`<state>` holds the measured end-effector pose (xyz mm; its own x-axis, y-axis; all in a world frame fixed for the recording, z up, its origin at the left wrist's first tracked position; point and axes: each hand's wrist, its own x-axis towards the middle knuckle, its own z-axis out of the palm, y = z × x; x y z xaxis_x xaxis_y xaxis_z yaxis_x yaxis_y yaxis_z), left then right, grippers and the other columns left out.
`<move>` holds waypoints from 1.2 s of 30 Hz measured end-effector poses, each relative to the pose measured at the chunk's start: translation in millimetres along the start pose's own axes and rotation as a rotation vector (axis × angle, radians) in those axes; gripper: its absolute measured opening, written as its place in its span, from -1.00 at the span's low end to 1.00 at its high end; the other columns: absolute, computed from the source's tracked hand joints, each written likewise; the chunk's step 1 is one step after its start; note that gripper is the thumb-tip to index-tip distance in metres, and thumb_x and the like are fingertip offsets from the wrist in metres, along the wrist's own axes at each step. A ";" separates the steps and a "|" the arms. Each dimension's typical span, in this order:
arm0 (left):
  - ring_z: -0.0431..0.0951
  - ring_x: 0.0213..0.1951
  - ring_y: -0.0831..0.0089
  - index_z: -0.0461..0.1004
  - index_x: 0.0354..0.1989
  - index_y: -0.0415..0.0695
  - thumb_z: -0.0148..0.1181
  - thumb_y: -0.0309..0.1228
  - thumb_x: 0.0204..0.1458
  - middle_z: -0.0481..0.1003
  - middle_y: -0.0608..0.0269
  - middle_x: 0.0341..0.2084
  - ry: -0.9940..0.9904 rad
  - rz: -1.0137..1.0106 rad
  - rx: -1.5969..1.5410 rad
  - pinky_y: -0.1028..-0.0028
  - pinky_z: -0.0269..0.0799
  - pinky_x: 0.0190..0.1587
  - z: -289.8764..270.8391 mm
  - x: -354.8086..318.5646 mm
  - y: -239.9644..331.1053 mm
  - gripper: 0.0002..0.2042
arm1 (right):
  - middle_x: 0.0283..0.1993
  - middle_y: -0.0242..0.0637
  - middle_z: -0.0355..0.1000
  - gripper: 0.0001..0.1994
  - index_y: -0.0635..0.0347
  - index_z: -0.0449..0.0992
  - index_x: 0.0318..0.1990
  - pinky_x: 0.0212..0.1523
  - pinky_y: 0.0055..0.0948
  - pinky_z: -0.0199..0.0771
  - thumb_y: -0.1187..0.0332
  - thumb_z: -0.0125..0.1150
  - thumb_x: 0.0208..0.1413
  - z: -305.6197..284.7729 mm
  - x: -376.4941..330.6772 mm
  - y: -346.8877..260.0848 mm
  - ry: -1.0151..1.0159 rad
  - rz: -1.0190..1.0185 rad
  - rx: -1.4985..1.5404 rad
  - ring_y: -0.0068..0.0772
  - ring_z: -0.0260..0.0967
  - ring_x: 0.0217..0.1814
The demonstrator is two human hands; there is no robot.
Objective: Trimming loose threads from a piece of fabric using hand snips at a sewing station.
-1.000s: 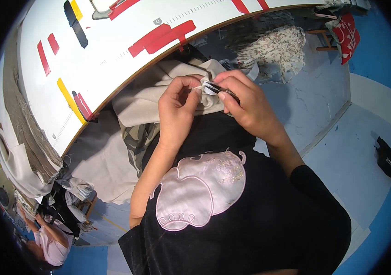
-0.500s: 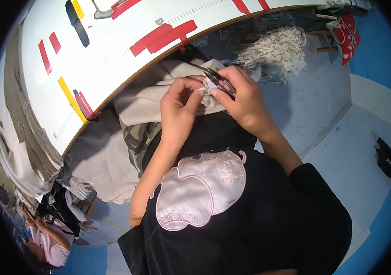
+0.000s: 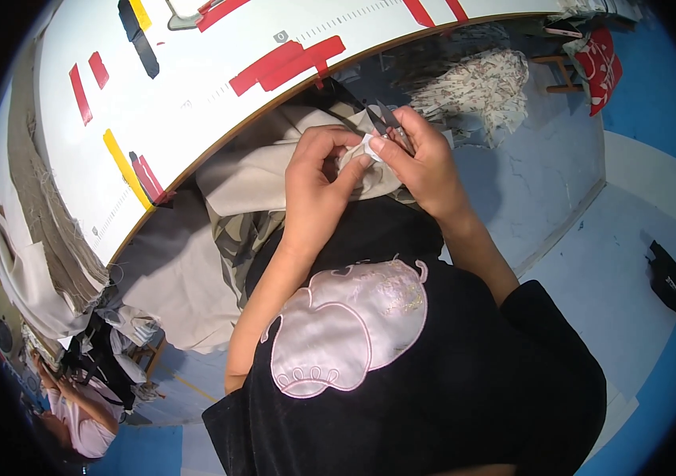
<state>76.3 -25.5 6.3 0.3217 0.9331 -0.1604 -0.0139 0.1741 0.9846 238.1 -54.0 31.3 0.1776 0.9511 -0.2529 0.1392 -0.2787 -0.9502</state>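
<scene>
Close to the table's edge, my left hand (image 3: pixel 314 186) pinches a fold of beige cloth (image 3: pixel 247 182) between thumb and fingertips. My right hand (image 3: pixel 433 174) is closed around dark thread snips (image 3: pixel 386 119), whose blades point up and away from me. A small white piece (image 3: pixel 369 146), perhaps a label, lies at the fold between my two thumbs. My right thumb touches it. The rest of the beige cloth spreads over my lap and hangs down to the left.
A white table (image 3: pixel 187 87) with red, yellow and black tape curves along the far side. Below it on the right sits a heap of printed fabric (image 3: pixel 485 83). A black pointed object (image 3: pixel 675 287) lies on the floor far right. Another person (image 3: pixel 84 416) works at lower left.
The white piece and the cloth fold have shifted slightly in my fingers. My right hand has turned, so the snips point more upward. Both hands have moved a little to the right.
</scene>
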 end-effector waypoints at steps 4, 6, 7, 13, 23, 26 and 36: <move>0.41 -0.26 0.54 0.53 -0.25 -0.28 0.32 -0.60 0.00 0.45 0.26 -0.24 -0.002 -0.015 0.010 0.59 0.35 -0.23 -1.5 1.4 -7.4 -0.85 | -0.30 -0.48 0.40 -0.86 0.28 0.40 -0.14 -0.32 -0.65 0.30 0.48 0.20 0.21 1.5 -3.2 -3.0 -0.035 -0.033 -0.048 -0.80 0.24 -0.30; 0.42 -0.26 0.54 0.53 -0.28 -0.29 0.32 -0.61 0.00 0.45 0.26 -0.24 0.021 -0.029 -0.017 0.59 0.35 -0.22 -0.9 1.5 -8.3 -0.87 | -0.25 -0.38 0.45 -0.86 0.28 0.41 -0.10 -0.24 -0.64 0.36 0.48 0.17 0.23 1.7 -8.9 -14.6 0.010 -0.036 -0.166 -0.78 0.28 -0.24; 0.42 -0.25 0.54 0.53 -0.28 -0.29 0.31 -0.61 0.00 0.46 0.25 -0.24 0.036 -0.050 -0.057 0.58 0.35 -0.21 -0.5 1.8 -8.3 -0.88 | -0.25 -0.38 0.45 -0.86 0.28 0.41 -0.10 -0.24 -0.64 0.36 0.48 0.17 0.23 -0.1 -11.8 -24.0 0.011 -0.035 -0.169 -0.78 0.28 -0.24; 0.43 -0.25 0.56 0.54 -0.29 -0.29 0.28 -0.63 0.02 0.47 0.24 -0.22 0.056 -0.060 -0.126 0.60 0.34 -0.22 0.1 1.9 -9.0 -0.90 | -0.18 0.00 0.48 -0.84 0.32 0.40 -0.09 -0.15 -0.22 0.45 0.49 0.10 0.19 -12.3 -18.1 -19.7 -0.134 -0.269 -0.359 0.08 0.47 -0.14; 0.39 -0.32 0.64 0.55 -0.30 -0.29 0.28 -0.63 0.02 0.48 0.28 -0.23 0.064 -0.099 -0.140 0.63 0.30 -0.28 -0.8 1.2 -8.0 -0.92 | -0.17 -0.01 0.45 -0.84 0.33 0.41 -0.09 -0.16 -0.17 0.41 0.51 0.06 0.19 -12.8 -20.0 -31.6 -0.136 -0.165 -0.387 0.11 0.44 -0.13; 0.39 -0.32 0.64 0.55 -0.30 -0.29 0.27 -0.63 0.02 0.48 0.27 -0.23 0.054 -0.087 -0.121 0.63 0.30 -0.28 -1.2 1.5 -7.2 -0.92 | -0.20 -0.01 0.42 -0.85 0.32 0.41 -0.10 -0.18 -0.15 0.39 0.51 0.06 0.19 -12.6 -19.6 -28.8 -0.122 -0.235 -0.403 0.11 0.42 -0.17; 0.39 -0.32 0.64 0.56 -0.29 -0.30 0.27 -0.63 0.03 0.48 0.26 -0.21 0.056 -0.090 -0.112 0.64 0.30 -0.28 -1.1 2.1 -6.7 -0.92 | -0.22 -0.03 0.35 -0.87 0.29 0.40 -0.12 -0.22 -0.13 0.35 0.51 0.06 0.20 -11.9 -18.6 -25.8 -0.119 -0.331 -0.479 0.12 0.37 -0.21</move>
<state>76.0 -24.4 -0.7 0.2731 0.9278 -0.2542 -0.0935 0.2886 0.9529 242.8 -66.1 62.7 -0.0565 0.9984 -0.0021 0.5978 0.0321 -0.8010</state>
